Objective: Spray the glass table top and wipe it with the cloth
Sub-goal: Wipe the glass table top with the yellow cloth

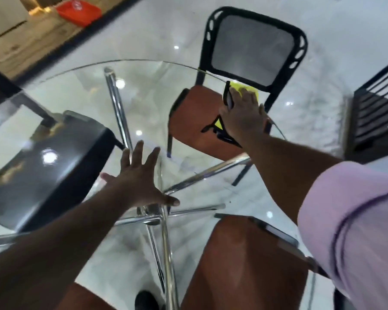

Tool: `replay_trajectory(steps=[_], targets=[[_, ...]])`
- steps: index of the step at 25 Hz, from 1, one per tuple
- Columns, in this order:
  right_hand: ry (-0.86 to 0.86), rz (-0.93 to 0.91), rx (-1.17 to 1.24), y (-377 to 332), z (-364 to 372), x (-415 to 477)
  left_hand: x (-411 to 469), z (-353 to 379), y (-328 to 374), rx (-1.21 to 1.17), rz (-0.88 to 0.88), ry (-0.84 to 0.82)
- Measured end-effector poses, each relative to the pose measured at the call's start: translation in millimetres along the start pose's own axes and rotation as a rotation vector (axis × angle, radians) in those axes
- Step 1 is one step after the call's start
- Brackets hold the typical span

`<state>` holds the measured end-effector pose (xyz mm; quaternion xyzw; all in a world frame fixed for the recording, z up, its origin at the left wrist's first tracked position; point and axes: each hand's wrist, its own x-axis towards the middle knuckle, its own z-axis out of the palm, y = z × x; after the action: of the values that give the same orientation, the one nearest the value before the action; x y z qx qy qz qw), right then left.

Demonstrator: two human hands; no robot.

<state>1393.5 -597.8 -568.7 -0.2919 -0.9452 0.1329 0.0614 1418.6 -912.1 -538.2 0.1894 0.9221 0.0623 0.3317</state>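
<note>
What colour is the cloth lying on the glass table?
The wiping cloth is bright yellow with black edging, seen in the head view.

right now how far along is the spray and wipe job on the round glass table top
Done: spraying cannot be confirmed; no clear wet film shows. In hand: the right hand presses the yellow black-edged cloth flat on the round glass table top near its far right rim; the left hand rests spread near the middle. Left: probably wiping the rest of the glass.
</note>
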Motion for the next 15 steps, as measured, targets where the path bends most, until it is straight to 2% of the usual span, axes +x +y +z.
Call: replay_trajectory(steps=[5,9,11,14,15], targets=[[0.032,0.043,0.049,105.0,-31.9,-149.1,-77.9,81.0,44.8,0.065,0.083,0.197],[-0.035,-0.111,0.09,125.6,-52.5,-281.7,-159.9,144.5,41.6,0.056,0.093,0.246],[-0.1,-0.338,0.086,121.5,-52.8,-349.5,-207.3,168.6,28.3,0.065,0.051,0.218],[-0.35,-0.974,0.08,127.5,-50.8,-422.7,-290.7,211.4,0.1,0.022,-0.039,0.186],[-0.348,-1.164,0.014,136.1,-51.8,-417.4,-315.3,224.9,-9.8,-0.013,-0.065,0.177]])
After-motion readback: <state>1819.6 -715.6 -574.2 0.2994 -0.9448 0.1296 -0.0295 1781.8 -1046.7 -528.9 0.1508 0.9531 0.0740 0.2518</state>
